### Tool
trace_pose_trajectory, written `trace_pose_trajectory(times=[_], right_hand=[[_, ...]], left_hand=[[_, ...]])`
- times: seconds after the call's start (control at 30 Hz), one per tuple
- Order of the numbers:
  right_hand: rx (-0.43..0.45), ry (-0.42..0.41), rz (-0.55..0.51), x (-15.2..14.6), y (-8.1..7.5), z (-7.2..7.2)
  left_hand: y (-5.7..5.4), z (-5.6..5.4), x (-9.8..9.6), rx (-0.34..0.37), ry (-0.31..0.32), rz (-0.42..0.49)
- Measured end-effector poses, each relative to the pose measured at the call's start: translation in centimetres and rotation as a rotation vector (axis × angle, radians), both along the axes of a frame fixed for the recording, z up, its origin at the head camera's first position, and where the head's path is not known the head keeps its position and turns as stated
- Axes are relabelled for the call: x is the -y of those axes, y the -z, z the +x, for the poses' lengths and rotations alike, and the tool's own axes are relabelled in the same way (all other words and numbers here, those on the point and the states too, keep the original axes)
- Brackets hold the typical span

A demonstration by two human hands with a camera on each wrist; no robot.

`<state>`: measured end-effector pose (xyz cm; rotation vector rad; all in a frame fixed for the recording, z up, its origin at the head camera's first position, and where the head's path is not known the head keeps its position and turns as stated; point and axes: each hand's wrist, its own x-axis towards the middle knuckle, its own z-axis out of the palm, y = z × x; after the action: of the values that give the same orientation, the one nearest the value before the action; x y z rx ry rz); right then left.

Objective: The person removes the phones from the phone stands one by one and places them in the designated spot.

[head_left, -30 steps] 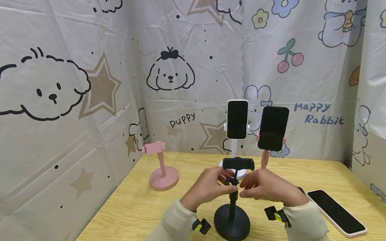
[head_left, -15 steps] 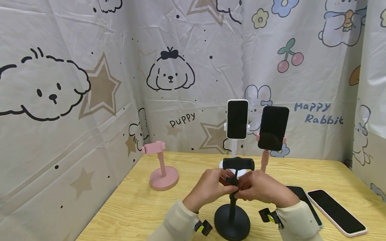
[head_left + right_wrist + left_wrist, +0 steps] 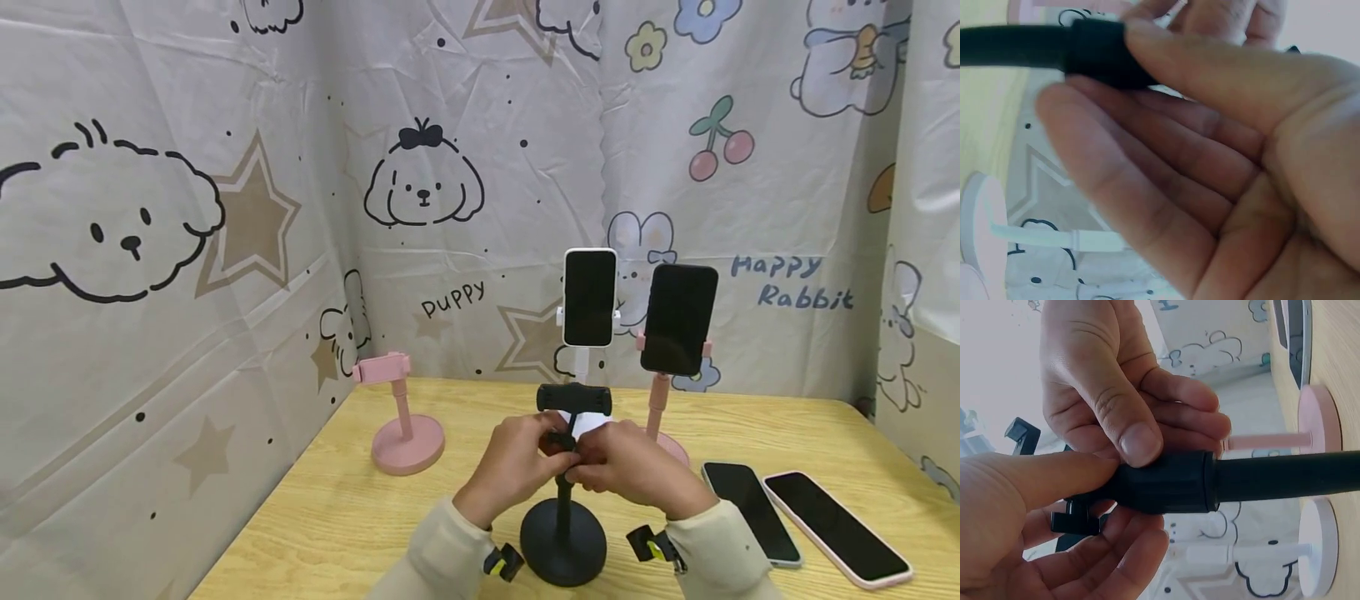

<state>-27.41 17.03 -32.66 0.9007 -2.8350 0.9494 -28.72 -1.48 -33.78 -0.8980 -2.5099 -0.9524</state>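
A black phone stand with a round base stands upright in front of the person in the head view, its black clamp on top holding no phone. My left hand grips the stand's neck just under the clamp, thumb on the near side. From the right, my right hand pinches the neck close to the left fingertips. In the left wrist view, the right thumb lies on the black collar and a black knob sticks out by the left fingers. The right wrist view shows the right fingers curled beneath that collar.
Behind stand a white phone holder bearing a white-framed phone and a pink one bearing a black phone. A pink stand without a phone is at left. Two phones, one dark and one pink-edged, lie at right.
My right hand has come in from the right and now pinches the stand's neck. The black stand has shifted a little left and away, both hands moving with it.
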Motion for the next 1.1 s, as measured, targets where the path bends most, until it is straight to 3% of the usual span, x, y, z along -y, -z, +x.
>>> trace_pose_trajectory(times=[0.13,0.37,0.63,0.83,1.1], right_hand=[[-0.051,0.003,-0.069,0.9,1.0,-0.7],[-0.201,0.108,-0.104,3.3,2.9,-2.0],[-0.219,0.216,-0.296,6.5,5.4,-3.5],[-0.266,0.237,-0.328,8.5,5.8,-4.7],[-0.274,0.235,-0.290,10.9,5.7,-7.0]], left_hand=[[0.2,-0.5,0.7,-0.033,-0.035,0.014],[0.5,-1.9,1.9,-0.067,-0.081,0.045],[1.1,-3.7,3.6,-0.087,-0.177,0.084],[1.3,-4.7,4.9,-0.082,-0.218,0.101],[1.9,-6.7,6.6,-0.089,-0.295,0.149]])
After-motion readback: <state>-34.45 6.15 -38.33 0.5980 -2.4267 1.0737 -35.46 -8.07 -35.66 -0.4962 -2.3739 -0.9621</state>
